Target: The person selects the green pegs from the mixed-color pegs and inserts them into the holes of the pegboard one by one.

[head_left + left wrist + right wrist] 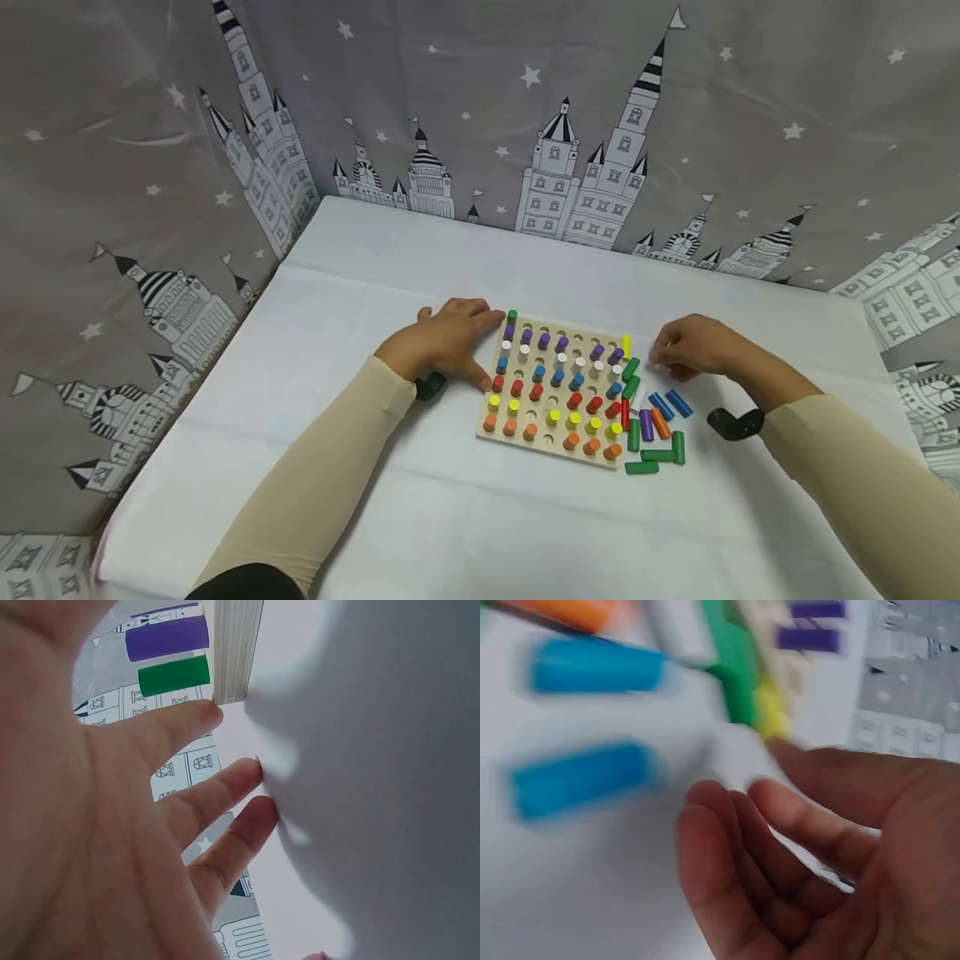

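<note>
Grip of the right hand: loosely curled, holding nothing, just beyond loose coloured cylindrical pegs. Those lie right of the pale wooden pegboard, on the white-covered bench. Left hand: fingers apart, index fingertip touching board's far-left corner.

Surface: white, faintly creased.
Backdrop: grey, rising along the far, left and right edges.
Castles: printed in white and black, with striped roofs and small flags.
Stars: white, scattered around.
</note>
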The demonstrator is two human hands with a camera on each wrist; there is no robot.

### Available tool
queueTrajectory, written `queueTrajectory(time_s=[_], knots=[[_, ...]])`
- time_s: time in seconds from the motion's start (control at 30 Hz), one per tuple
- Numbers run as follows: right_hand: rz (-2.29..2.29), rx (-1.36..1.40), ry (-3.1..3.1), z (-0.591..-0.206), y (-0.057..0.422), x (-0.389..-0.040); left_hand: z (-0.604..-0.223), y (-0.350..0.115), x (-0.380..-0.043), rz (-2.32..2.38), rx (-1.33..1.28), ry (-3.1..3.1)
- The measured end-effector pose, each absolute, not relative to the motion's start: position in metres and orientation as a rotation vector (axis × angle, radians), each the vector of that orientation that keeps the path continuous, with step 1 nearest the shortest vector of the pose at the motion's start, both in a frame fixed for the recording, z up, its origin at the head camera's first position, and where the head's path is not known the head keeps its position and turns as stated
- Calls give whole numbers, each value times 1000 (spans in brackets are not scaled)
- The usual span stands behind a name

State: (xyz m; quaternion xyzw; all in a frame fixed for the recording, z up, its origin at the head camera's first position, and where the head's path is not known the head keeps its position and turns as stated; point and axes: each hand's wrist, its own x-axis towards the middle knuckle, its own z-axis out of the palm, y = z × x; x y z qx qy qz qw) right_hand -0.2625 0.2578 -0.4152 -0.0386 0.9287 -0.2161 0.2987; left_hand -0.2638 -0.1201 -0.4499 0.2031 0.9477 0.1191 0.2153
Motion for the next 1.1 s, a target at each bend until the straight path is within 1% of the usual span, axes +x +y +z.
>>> queueTrajectory(time_s=[0.1,0.2,0.33,0.43,0.57,0.7,0.87,1.1], knots=[[-618,-22,2441,-427,259,-248,-449,-118,-265,320,562,2627],[-600,-13,2507,-433,242,-242,-447,-121,-264,306,558,2631],[-562,-52,2567,-432,232,-243,-448,-121,-263,313,561,2625],[-486,-56,2622,-431,236,-246,-449,-120,-262,326,557,2616],[-397,15,2740,-434,246,-250,-448,-119,-261,318,564,2625],[-538,57,2815,-441,252,-255,-447,-119,-261,323,581,2626],[-817,19,2867,-446,253,-260,-446,-119,-262,329,583,2621],[-866,-39,2881,-450,246,-268,-447,-118,-262,300,571,2622]])
